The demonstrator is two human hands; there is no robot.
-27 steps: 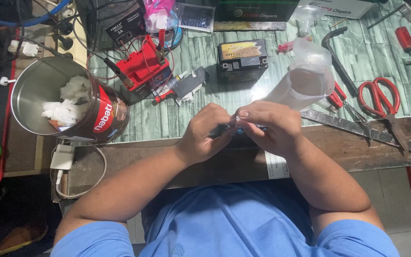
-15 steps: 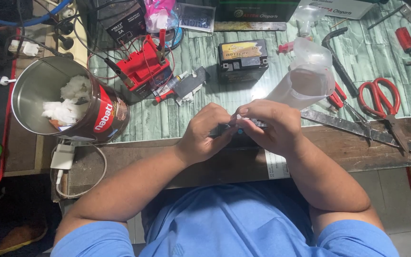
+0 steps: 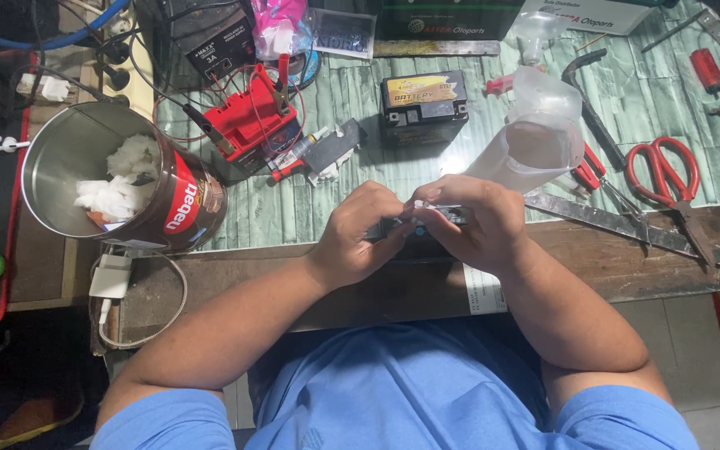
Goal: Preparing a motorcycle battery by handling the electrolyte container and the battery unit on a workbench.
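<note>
Head view only. Both hands meet at the near edge of the bench over a small dark boxy object, mostly hidden under the fingers; can't tell what it is.

Materials: bench top beyond the hands is pale green wood-grain sheet, near edge a worn brown plank. Just past the right hand, a translucent soft plastic bottle, tilted. Right of it, red-handled scissors and a flat steel strip. Left of the left hand, a shiny round metal can on its side with white wadding inside.

Packages/labels: the can has a red-and-dark printed band. Straight beyond the hands, a small black block battery with a yellow label on top. Further left, a red plastic box with clip leads. White paper label hangs off the plank edge below the right wrist.

Hands: left hand curled tight, thumb and fingers pinching the dark object. Right hand also curled narrow, fingertips pressed onto the same object's top. Fingertips of both touching each other.
</note>
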